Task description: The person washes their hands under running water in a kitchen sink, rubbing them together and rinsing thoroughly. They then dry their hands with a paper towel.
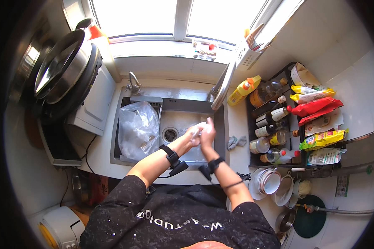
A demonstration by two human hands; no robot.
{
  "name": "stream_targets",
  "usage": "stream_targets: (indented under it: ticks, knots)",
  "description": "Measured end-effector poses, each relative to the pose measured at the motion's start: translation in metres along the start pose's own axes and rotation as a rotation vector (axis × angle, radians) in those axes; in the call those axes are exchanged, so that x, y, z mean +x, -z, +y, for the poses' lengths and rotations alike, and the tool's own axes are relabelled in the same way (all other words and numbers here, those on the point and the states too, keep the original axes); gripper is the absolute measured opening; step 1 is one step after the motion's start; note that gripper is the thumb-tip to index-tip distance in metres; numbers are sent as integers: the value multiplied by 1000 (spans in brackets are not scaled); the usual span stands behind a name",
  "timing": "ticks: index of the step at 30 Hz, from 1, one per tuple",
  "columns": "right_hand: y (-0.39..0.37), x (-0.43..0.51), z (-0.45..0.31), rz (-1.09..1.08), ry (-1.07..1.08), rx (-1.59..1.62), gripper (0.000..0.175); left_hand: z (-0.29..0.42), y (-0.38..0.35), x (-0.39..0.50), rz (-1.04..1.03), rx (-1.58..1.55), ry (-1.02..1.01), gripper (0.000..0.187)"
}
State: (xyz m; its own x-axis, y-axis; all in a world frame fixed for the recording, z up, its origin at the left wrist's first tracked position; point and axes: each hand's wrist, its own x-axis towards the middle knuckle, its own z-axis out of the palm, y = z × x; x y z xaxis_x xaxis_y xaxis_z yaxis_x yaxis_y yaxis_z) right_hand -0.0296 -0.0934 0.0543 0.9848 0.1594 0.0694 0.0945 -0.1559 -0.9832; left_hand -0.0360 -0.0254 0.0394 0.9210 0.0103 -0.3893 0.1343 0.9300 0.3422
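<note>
Over the right part of a stainless-steel sink point(219, 133), my two hands are pressed together. White foam covers much of my left hand point(194, 137), mostly along its fingers. My right hand point(208, 133) lies against it with one finger or thumb pointing up. Whether anything sits between the palms is hidden. The curved spout of a faucet point(225, 87) hangs just beyond my hands. Left of them, the drain point(170, 135) shows in the wet basin floor. A clear plastic bag point(138, 130) fills the sink's left side, its contents unclear.
A small second tap point(132, 83) stands at the back left. Right of the sink are a grey cloth point(236, 142), a yellow detergent bottle point(243, 91) and a black rack point(252, 162) of bottles. Stacked bowls point(270, 182) lie nearer me. Pans point(65, 68) rise at left.
</note>
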Motion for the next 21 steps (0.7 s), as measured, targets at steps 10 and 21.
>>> stream_targets:
  ticks: [10, 21]
  knots:
    - [-2, -1, -15, -32, 96, -147, 42, 5, -7, -12, 10, -47, 203, 18]
    - [-3, 0, -27, 46, 248, -190, 43, -12, 8, 13, -129, -21, 129, 17]
